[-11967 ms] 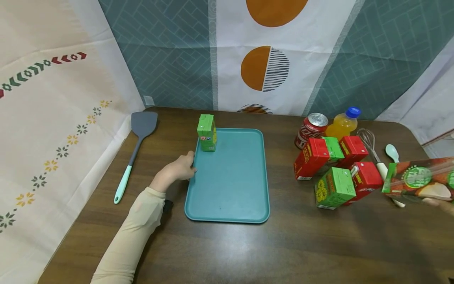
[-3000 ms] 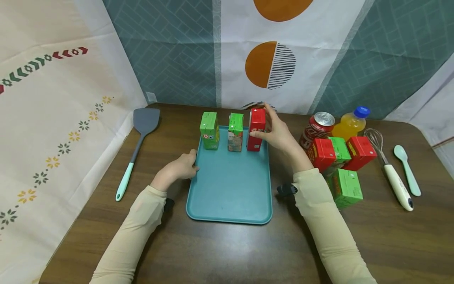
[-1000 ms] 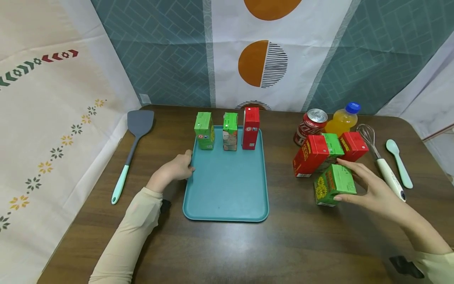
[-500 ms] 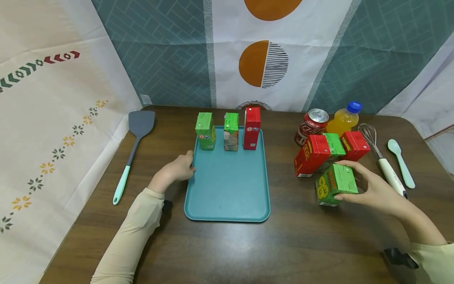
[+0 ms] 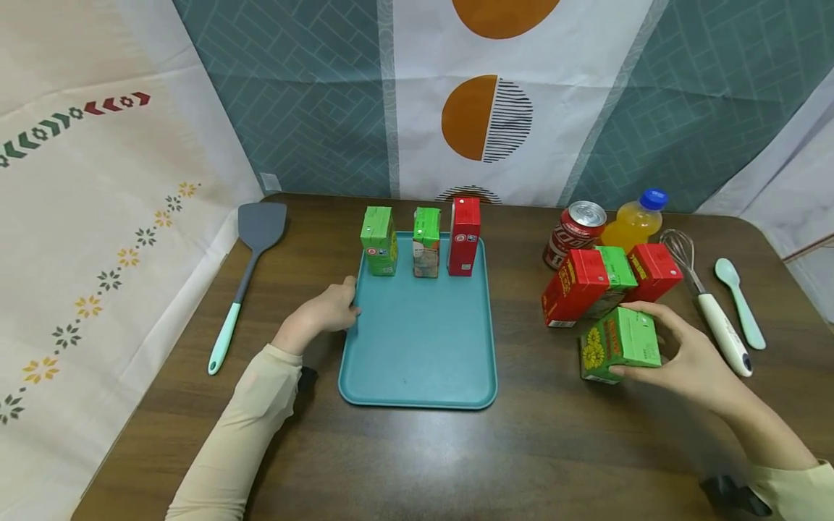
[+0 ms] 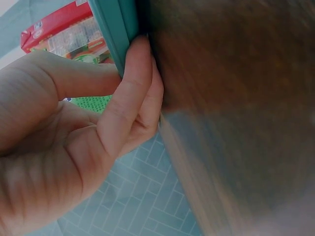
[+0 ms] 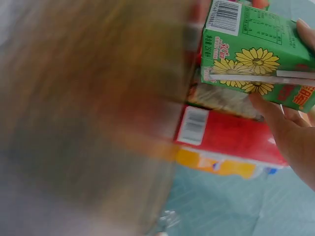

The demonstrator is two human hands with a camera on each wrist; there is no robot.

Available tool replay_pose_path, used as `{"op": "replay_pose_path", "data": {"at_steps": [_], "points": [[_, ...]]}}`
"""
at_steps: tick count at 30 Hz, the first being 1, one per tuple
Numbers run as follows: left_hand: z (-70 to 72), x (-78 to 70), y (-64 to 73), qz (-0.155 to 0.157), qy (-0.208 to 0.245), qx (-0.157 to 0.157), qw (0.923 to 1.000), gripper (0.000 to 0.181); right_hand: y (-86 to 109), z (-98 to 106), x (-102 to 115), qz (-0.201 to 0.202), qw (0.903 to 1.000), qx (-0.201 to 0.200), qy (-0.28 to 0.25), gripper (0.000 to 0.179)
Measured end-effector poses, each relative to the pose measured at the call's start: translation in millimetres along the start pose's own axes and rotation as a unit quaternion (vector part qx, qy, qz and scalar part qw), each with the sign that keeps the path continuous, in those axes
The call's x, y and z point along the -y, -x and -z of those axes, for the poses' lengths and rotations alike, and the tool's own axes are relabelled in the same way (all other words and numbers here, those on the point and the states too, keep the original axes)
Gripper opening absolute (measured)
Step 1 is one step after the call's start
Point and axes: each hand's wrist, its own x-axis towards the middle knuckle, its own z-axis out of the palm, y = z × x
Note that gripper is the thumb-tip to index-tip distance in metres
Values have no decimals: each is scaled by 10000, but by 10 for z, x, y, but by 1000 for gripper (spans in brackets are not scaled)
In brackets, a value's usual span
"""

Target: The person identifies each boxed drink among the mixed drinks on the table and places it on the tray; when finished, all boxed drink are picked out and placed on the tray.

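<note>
On the teal tray, a green drink carton, a smaller-fronted green-topped carton and a red carton stand upright in a row along the far edge. My left hand pinches the tray's left rim between thumb and fingers. To the right of the tray, my right hand grips a green drink carton with yellow flowers, thumb on the near side and fingers on the far side. The right wrist view shows this carton's barcode and straw.
Close behind the gripped carton stand a red carton, a green carton and another red carton. A cola can and orange drink bottle are behind them. A whisk and spoon lie right, a spatula left.
Over these seconds, the smaller-fronted and red cartons joined the first on the tray. My right hand left the red carton and took hold of the flowered one, which has since tilted slightly. The left hand stayed.
</note>
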Motion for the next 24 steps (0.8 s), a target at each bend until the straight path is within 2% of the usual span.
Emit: {"op": "replay_pose_path", "data": {"at_steps": [4, 10, 17, 24], "points": [[2, -11, 4, 2, 6, -5, 10000, 62, 22, -8, 163, 164, 9996, -148, -175, 90], [-2, -1, -10, 6, 66, 24, 10000, 62, -55, -115, 486, 732, 9970, -136, -204, 93], [29, -27, 8, -109, 308, -61, 9994, 58, -312, -294, 807, 1113, 9922, -13, -563, 90], [17, 20, 8, -47, 547, -74, 9985, 56, -626, -537, 1033, 1072, 9908, 188, -801, 84]]}}
